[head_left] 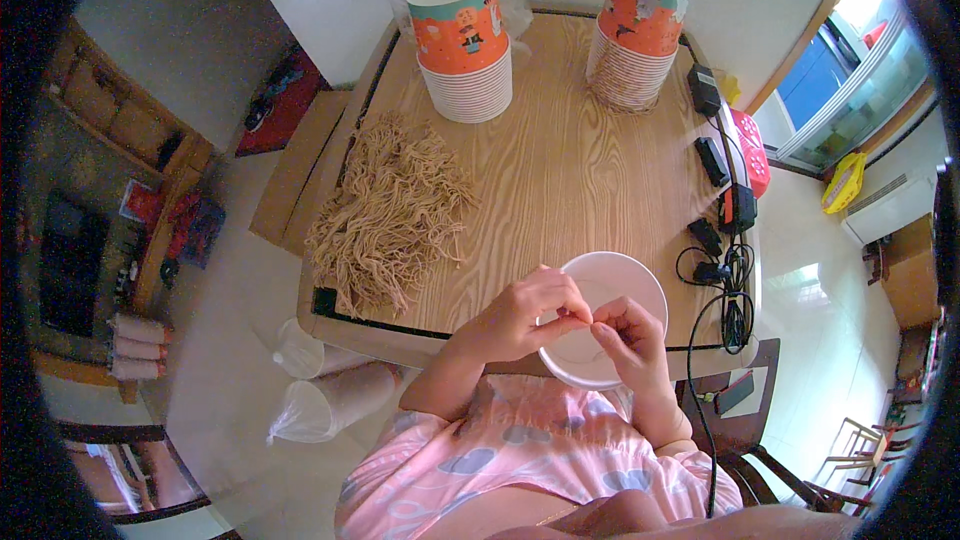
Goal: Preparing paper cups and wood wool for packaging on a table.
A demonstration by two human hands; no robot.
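Observation:
A white paper bowl (625, 275) sits at the near edge of the wooden table (560, 160), open side up. My left hand (525, 315) and my right hand (630, 335) meet over its near rim. Fingertips of both hands pinch a small pale strand between them at about the bowl's middle. A large loose heap of tan dried noodles (390, 210) lies on the table to the left of my hands.
Two tall stacks of orange-and-teal paper bowls (460, 40) (635, 30) stand at the table's far side. Black chargers and cables (725, 230) run along the right edge. Plastic-wrapped cup stacks (330, 395) lie on the floor at left; a chair (750, 440) is at right.

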